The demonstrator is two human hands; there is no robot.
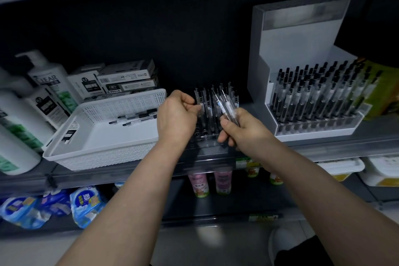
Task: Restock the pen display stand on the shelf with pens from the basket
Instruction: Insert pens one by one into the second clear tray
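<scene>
Few loose pens: lying in the white basket, just left of the clear stand; my reserve once this handful is used up.
Left hand: at the stand's left edge, thumb and forefinger curled, pinching what looks like the top of one pen standing in a hole there.
Clear stand: its back rows hold upright pens; the front holes nearest me look empty.
Right hand: over the stand's right front corner, fingers wrapped round a bundle of pens that leans up and leftward across the stand.
White display: right of the stand, already packed with black-topped pens.
Step in hand: seating the pinched pen, I judge.
Doing it well: hold the pen upright over its hole and push straight down until it settles. Keep the bundle tilted away from the seated rows so it knocks nothing over. Pass pens across one at a time, filling back holes before front ones.
</scene>
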